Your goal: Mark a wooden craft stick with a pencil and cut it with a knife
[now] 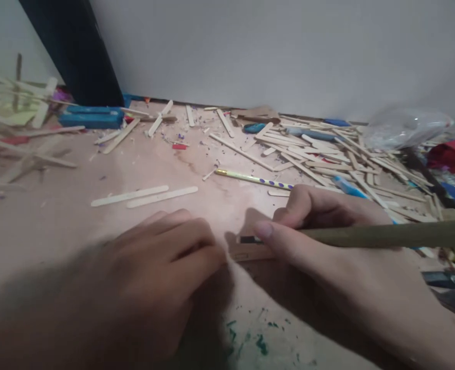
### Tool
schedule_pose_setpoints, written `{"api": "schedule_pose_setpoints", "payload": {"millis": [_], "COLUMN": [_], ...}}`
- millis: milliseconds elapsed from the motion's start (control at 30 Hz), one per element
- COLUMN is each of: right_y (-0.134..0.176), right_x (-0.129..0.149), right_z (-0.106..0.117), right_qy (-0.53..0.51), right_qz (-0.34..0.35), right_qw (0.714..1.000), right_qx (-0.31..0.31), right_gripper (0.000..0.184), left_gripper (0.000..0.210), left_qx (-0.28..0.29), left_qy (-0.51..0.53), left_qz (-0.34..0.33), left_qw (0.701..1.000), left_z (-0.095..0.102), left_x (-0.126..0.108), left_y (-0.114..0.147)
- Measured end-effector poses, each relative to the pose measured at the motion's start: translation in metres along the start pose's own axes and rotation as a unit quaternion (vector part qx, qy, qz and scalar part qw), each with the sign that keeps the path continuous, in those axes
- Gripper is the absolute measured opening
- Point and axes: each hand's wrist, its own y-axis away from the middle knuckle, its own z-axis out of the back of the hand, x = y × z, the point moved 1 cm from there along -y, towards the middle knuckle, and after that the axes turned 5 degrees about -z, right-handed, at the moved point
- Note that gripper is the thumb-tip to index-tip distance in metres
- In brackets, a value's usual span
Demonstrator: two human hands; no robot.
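Note:
My right hand pinches a slim olive-green pen, its dark narrow front end pointing left, low over a wooden craft stick. A small rectangle is outlined on that stick, and its right part is hidden under my right hand. My left hand is closed, with its curled fingertips against the stick's left end. Two pale craft sticks lie side by side beyond my left hand. Beyond my right hand lies a yellow pencil with purple dots.
A heap of craft sticks covers the back right, beside a clear plastic bag. A blue block-like object stands by a dark upright panel at the back left. Black-handled pliers or scissors lie at right. Green paint marks stain the front.

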Motion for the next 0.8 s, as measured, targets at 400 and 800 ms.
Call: {"api": "schedule_pose_setpoints", "payload": {"millis": [400, 800], "right_y": [-0.005, -0.007], "right_x": [0.006, 0.002], "right_z": [0.003, 0.000], "right_qy": [0.223, 0.250], "right_qz": [0.085, 0.090], "right_qw": [0.970, 0.959], "right_qx": [-0.037, -0.097], "right_gripper": [0.037, 0.045], "left_gripper": [0.031, 0.040], "left_qx": [-0.031, -0.098], "left_qy": [0.040, 0.071], "left_qz": [-0.006, 0.233], "left_qw": [0.999, 0.965], "left_z": [-0.004, -0.017], "left_x": [0.004, -0.016], "left_y": [-0.002, 0.011]}}
